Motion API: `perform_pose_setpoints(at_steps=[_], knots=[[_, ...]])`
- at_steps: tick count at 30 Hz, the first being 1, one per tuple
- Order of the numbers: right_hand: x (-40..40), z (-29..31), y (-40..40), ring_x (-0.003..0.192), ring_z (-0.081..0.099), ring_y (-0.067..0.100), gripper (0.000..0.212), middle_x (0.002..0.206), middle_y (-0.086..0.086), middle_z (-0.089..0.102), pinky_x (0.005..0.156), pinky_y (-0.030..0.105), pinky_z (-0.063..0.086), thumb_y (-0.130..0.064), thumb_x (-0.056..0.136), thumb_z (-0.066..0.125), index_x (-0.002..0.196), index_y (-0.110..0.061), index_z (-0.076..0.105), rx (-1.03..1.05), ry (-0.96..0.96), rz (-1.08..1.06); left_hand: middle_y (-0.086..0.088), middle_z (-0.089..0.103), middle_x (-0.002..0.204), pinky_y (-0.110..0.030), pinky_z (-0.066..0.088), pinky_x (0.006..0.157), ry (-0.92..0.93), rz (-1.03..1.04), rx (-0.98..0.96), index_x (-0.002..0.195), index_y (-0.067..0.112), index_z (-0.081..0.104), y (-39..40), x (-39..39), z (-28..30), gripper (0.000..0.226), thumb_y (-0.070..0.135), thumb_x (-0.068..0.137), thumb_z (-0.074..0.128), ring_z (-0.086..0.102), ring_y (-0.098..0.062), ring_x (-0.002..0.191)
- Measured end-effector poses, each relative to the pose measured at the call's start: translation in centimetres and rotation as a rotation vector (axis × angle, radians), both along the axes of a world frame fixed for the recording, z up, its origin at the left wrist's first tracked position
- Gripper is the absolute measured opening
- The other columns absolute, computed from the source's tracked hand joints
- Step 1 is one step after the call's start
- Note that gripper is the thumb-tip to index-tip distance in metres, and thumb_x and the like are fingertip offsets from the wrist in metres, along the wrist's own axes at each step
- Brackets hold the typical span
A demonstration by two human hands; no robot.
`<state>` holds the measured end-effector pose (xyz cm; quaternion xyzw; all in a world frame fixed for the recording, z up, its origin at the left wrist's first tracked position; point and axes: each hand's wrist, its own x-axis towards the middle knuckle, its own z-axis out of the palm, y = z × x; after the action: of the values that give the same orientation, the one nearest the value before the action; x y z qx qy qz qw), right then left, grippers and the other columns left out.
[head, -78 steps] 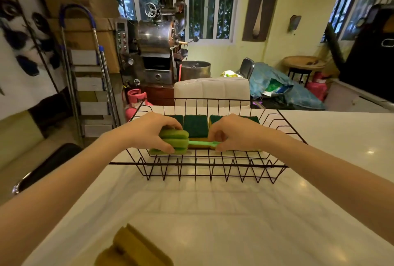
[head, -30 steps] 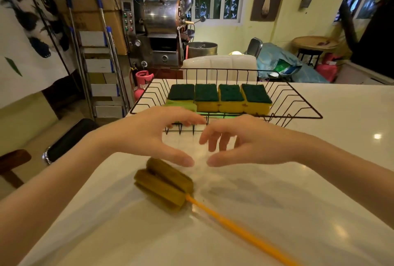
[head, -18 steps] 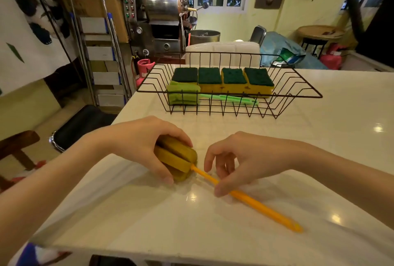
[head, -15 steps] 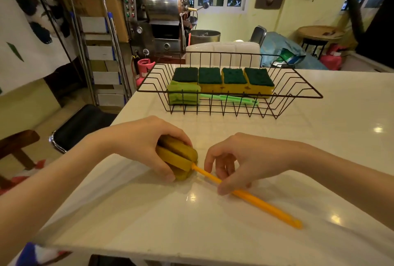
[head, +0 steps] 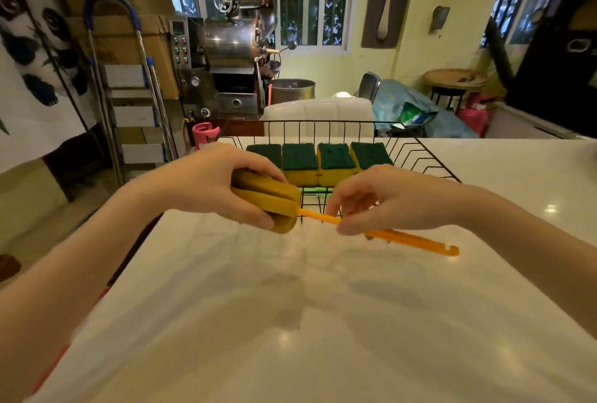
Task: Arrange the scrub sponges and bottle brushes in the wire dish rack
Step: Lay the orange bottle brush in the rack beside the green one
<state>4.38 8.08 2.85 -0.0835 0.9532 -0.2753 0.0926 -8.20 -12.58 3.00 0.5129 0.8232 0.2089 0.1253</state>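
Both hands, left hand (head: 206,186) and right hand (head: 387,199), now grip the yellow brush (head: 268,201), lifted off the desk (head: 323,322) toward the rack (head: 420,157).

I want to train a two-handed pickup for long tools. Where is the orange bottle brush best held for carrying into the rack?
Probably at both ends, as here: left hand wraps the thick sponge head of the orange bottle brush from above; right hand pinches the thin handle from above. The slim, long handle would likely swing under a one-ended hold.
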Motion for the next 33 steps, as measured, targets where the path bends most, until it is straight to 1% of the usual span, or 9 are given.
perform_pose_setpoints(at_steps=[3, 7, 15, 21, 23, 25, 28, 30, 33], knots=[[-1.7, 1.5, 1.9, 0.068, 0.063, 0.009, 0.014, 0.078, -0.001, 0.068, 0.067, 0.022, 0.05, -0.029, 0.082, 0.062, 0.095, -0.023, 0.066, 0.019, 0.111, -0.059, 0.026, 0.051, 0.1, -0.014, 0.045, 0.069, 0.028, 0.03, 0.078, 0.101, 0.047, 0.049, 1.6, -1.4, 1.6, 0.053, 0.05, 0.052, 0.066, 0.053, -0.001, 0.092], [-4.5, 2.7, 4.2, 0.079, 0.062, 0.028, 0.016, 0.086, 0.012, 0.07, 0.073, 0.042, 0.052, -0.032, 0.083, 0.06, 0.093, -0.023, 0.068, 0.128, 0.265, -0.101, 0.018, 0.054, 0.103, -0.015, 0.043, 0.069, 0.048, 0.082, 0.146, 0.111, 0.036, 0.052, 3.8, -4.1, 3.0, 0.055, 0.042, 0.06, 0.072, 0.053, -0.004, 0.092], [-9.5, 1.4, 6.9, 0.073, 0.057, 0.012, 0.017, 0.085, 0.0, 0.066, 0.069, 0.029, 0.049, -0.029, 0.087, 0.056, 0.1, -0.024, 0.065, 0.262, 0.332, -0.166, 0.019, 0.047, 0.097, -0.016, 0.041, 0.068, 0.047, 0.156, 0.11, 0.11, 0.037, 0.049, 7.6, -8.9, 2.1, 0.049, 0.037, 0.067, 0.073, 0.048, -0.005, 0.091], [-10.7, -0.8, 6.9, 0.075, 0.053, 0.016, 0.02, 0.083, -0.001, 0.061, 0.068, 0.03, 0.047, -0.027, 0.092, 0.045, 0.106, -0.024, 0.058, 0.448, 0.455, -0.189, 0.02, 0.045, 0.095, -0.018, 0.043, 0.071, 0.062, 0.166, 0.109, 0.115, 0.033, 0.049, 8.4, -10.1, 1.0, 0.053, 0.04, 0.068, 0.072, 0.047, -0.008, 0.093], [-11.0, -0.9, 7.0, 0.073, 0.052, 0.017, 0.019, 0.082, -0.002, 0.058, 0.063, 0.027, 0.044, -0.026, 0.093, 0.043, 0.107, -0.023, 0.055, 0.476, 0.505, -0.21, 0.022, 0.048, 0.103, -0.019, 0.043, 0.071, -0.053, 0.182, 0.206, 0.118, 0.038, 0.044, 8.1, -10.1, 1.5, 0.059, 0.047, 0.065, 0.068, 0.049, -0.006, 0.098], [-11.0, -0.8, 7.5, 0.078, 0.057, 0.017, 0.017, 0.087, -0.001, 0.062, 0.067, 0.026, 0.047, -0.025, 0.093, 0.045, 0.107, -0.023, 0.055, 0.362, 0.519, -0.248, 0.019, 0.048, 0.118, -0.024, 0.043, 0.077, -0.249, 0.252, 0.469, 0.125, 0.041, 0.036, 8.0, -9.8, 2.1, 0.063, 0.048, 0.067, 0.059, 0.049, -0.005, 0.103], [-10.8, -0.5, 7.9, 0.082, 0.064, 0.014, 0.01, 0.087, -0.003, 0.066, 0.074, 0.025, 0.052, -0.02, 0.091, 0.049, 0.096, -0.027, 0.054, -0.183, 0.552, -0.321, 0.001, 0.039, 0.142, -0.042, 0.037, 0.099, -0.68, 0.348, 0.898, 0.135, 0.029, 0.029, 8.5, -9.5, 3.0, 0.056, 0.051, 0.085, 0.038, 0.044, -0.019, 0.121], [-10.7, -0.2, 7.2, 0.077, 0.068, 0.009, 0.013, 0.084, -0.002, 0.067, 0.07, 0.021, 0.056, -0.017, 0.091, 0.049, 0.09, -0.029, 0.053, -0.554, 0.574, -0.368, -0.004, 0.037, 0.145, -0.047, 0.029, 0.107, -0.803, 0.272, 0.888, 0.138, 0.025, 0.027, 9.2, -8.5, 3.1, 0.058, 0.054, 0.088, 0.022, 0.039, -0.024, 0.128], [-10.6, -0.2, 5.5, 0.071, 0.07, 0.008, 0.01, 0.081, 0.001, 0.069, 0.063, 0.022, 0.058, -0.014, 0.091, 0.05, 0.092, -0.023, 0.054, -0.94, 0.548, -0.451, -0.004, 0.044, 0.14, -0.042, 0.034, 0.101, -0.799, 0.258, 0.709, 0.136, 0.02, 0.032, 10.9, -6.8, 2.5, 0.057, 0.05, 0.089, 0.018, 0.046, -0.022, 0.121]])
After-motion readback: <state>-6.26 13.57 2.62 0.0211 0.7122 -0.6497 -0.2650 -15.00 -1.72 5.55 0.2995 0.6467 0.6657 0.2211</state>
